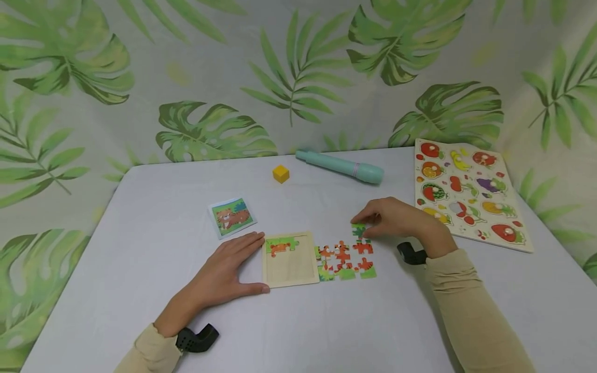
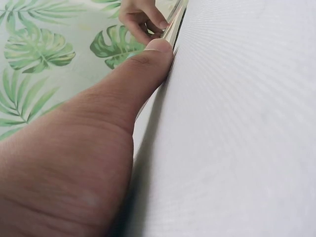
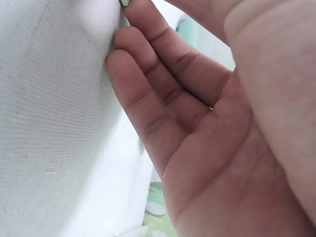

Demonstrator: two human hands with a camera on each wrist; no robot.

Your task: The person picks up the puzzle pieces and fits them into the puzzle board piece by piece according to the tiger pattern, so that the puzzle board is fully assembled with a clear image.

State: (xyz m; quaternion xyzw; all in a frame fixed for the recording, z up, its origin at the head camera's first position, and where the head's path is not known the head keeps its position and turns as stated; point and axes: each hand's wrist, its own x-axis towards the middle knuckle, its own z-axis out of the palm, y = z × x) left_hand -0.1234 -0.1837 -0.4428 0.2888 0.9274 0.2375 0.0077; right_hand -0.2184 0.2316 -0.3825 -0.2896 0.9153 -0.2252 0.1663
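A shallow wooden puzzle tray (image 1: 291, 269) lies on the table, with joined puzzle pieces (image 1: 281, 245) in its upper left part. My left hand (image 1: 224, 267) rests at the tray's left side, fingertips by the upper corner and thumb (image 2: 153, 57) at the lower one. Loose orange and green puzzle pieces (image 1: 342, 253) lie in rows just right of the tray. At their upper right corner, my right hand (image 1: 394, 220) pinches a green puzzle piece (image 1: 357, 229) between thumb and fingers. In the right wrist view only a sliver of that piece shows at the fingertips.
A picture card (image 1: 231, 216) of an animal lies behind the left hand. Farther back are a yellow cube (image 1: 281, 174) and a mint-green tube-shaped object (image 1: 340, 166). A fruit peg board (image 1: 471, 194) stretches along the right side, beyond the right hand.
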